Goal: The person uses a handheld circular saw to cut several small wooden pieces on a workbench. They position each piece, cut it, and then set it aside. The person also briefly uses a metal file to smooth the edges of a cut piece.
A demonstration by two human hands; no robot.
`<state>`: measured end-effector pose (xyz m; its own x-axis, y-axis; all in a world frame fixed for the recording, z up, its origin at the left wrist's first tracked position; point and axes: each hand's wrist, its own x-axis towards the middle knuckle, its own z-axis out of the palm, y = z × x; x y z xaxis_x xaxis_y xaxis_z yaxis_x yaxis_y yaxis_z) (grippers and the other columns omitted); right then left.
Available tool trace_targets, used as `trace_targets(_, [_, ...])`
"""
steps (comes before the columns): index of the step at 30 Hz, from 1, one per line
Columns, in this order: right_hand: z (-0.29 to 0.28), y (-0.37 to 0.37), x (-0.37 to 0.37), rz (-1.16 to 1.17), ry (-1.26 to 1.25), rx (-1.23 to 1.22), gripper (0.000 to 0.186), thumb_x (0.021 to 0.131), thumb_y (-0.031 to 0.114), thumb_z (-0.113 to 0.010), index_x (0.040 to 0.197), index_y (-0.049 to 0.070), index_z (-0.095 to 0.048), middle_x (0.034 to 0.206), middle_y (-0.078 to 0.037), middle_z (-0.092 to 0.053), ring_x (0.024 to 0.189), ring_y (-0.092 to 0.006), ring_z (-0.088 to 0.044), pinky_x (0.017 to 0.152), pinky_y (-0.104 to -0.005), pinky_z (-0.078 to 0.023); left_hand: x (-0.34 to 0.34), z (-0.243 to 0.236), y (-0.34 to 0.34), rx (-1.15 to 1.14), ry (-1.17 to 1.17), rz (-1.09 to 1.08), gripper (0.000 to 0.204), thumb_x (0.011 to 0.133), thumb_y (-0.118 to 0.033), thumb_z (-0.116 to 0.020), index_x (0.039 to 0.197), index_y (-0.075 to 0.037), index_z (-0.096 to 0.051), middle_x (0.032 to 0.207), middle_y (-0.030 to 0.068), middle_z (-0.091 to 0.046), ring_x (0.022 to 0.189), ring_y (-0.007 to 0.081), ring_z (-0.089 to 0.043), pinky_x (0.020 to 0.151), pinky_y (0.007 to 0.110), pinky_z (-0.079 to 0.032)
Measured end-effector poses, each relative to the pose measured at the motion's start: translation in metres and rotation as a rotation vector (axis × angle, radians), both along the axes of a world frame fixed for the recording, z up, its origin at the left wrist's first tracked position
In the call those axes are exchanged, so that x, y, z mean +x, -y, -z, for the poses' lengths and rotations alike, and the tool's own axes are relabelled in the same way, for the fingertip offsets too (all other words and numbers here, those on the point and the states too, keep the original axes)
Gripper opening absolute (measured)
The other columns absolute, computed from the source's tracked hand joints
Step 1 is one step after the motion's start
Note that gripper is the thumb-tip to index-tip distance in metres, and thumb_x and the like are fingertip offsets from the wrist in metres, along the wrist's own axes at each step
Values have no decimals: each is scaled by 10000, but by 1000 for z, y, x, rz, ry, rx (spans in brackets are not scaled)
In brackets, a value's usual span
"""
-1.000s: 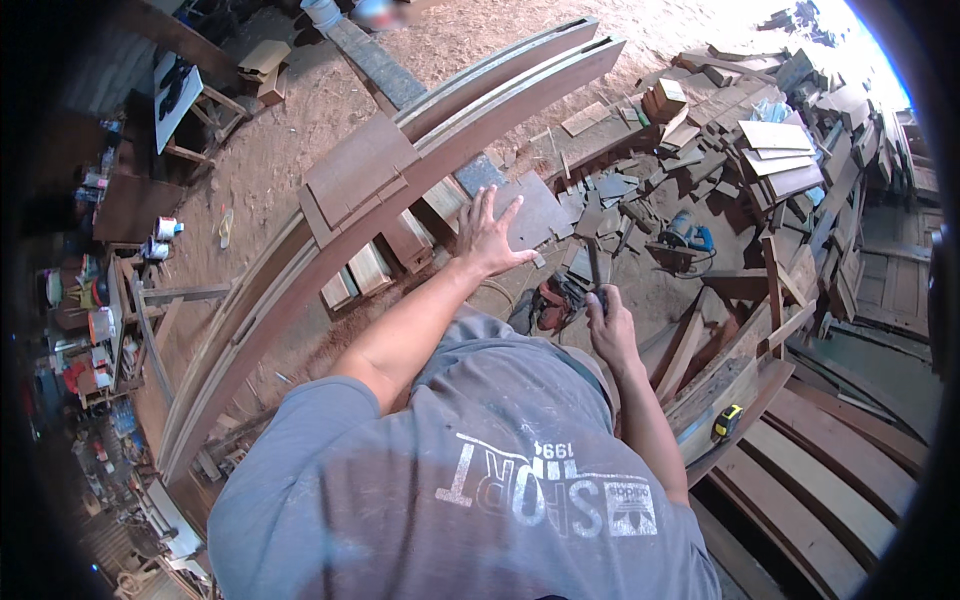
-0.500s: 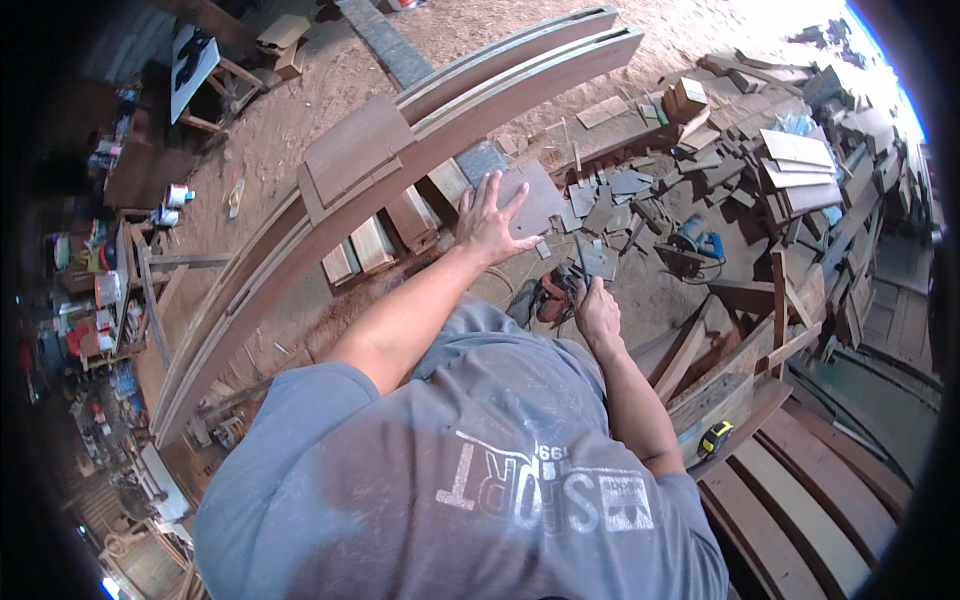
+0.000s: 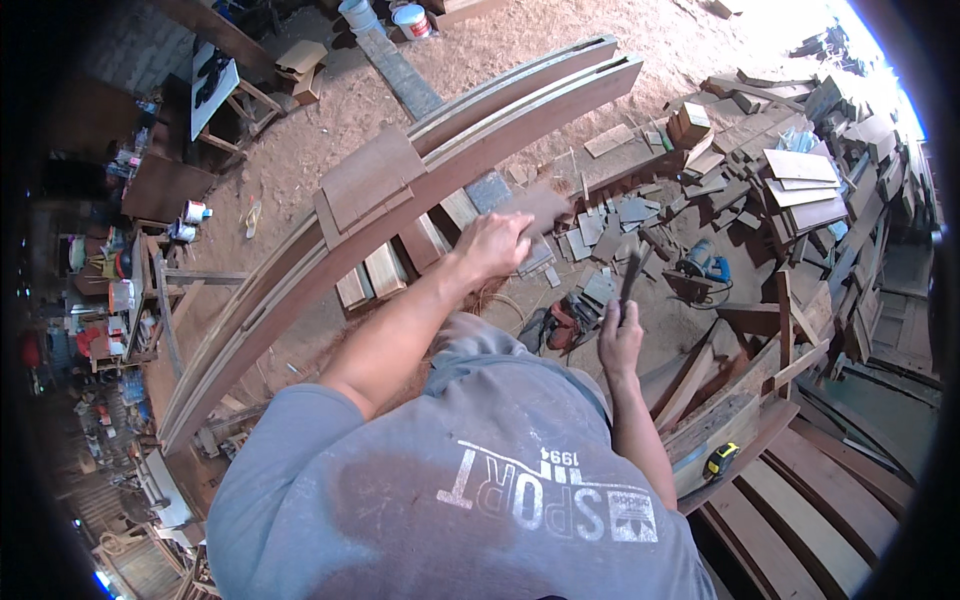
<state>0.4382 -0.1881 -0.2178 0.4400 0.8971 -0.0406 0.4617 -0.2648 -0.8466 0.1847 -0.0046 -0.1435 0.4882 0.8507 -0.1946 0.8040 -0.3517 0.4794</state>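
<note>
My left hand (image 3: 497, 245) has its fingers closed on the near edge of a thin brown wood panel (image 3: 543, 208), which is smeared by motion. Under and beside it lie small flat offcuts (image 3: 580, 243). Upright in my right hand (image 3: 622, 342) is a dark narrow tool (image 3: 631, 278) like a flat blade; its exact kind cannot be made out. The tool stands apart from the panel, to its right. Beyond my left forearm runs a long curved wooden frame (image 3: 500, 128), with two more thin brown panels (image 3: 370, 180) lying across it.
A blue power saw (image 3: 703, 262) rests on the ground at the right, near heaped wood scraps (image 3: 800, 180). A yellow and black tape measure (image 3: 721, 460) sits on a timber piece. White buckets (image 3: 411, 20) stand at the far side. Shelves of tools (image 3: 110, 300) line the left.
My left hand has gone from spread flat over the panel to gripping it, and the panel has shifted. My right hand has raised the dark tool, moving right and away from the panel.
</note>
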Motion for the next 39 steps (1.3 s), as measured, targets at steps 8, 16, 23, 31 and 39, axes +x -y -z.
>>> trace_targets(8, [-1,5,15,25,-34,-64,325,1109,305,-551,950,23,-568,648,-92,-592,576,-189,-608,544,-386,-460,-19,42,-36,128,157,-113,363,1022,-136,-503,1342,-37,-643,1212,249,-710,1137,446,-673,986,535,-533])
trace_targets(16, [-49,-39,-6,-179,83,-63,318,1109,329,-522,1119,15,-572,832,-256,-685,788,-484,-678,674,-543,-487,14,77,3,140,-260,-34,1202,836,-842,-596,1706,-146,-143,1755,242,-45,1617,458,-28,1289,625,-4])
trace_targets(23, [-10,-39,-29,-368,360,-537,427,1084,435,-502,1080,14,-576,996,-266,-732,933,-449,-728,819,-528,-549,14,84,9,117,-238,-41,1324,764,-885,-641,1710,-147,-81,1747,267,-17,1611,477,-8,1284,643,-37])
trace_targets(31, [11,-24,-7,-172,245,-233,335,1109,357,-494,1094,26,-547,862,-314,-685,848,-531,-672,734,-608,-491,18,65,3,97,-151,-73,1388,627,-697,-886,1683,-120,-195,1678,284,-213,1559,498,-194,1256,670,-133])
trace_targets(39, [21,12,32,98,-43,-177,331,1119,339,-507,975,48,-569,634,-64,-566,537,-194,-579,509,-406,-457,24,64,23,-199,1264,-570,415,950,-215,-643,1271,39,-576,1238,115,-667,1047,194,-638,837,356,-521])
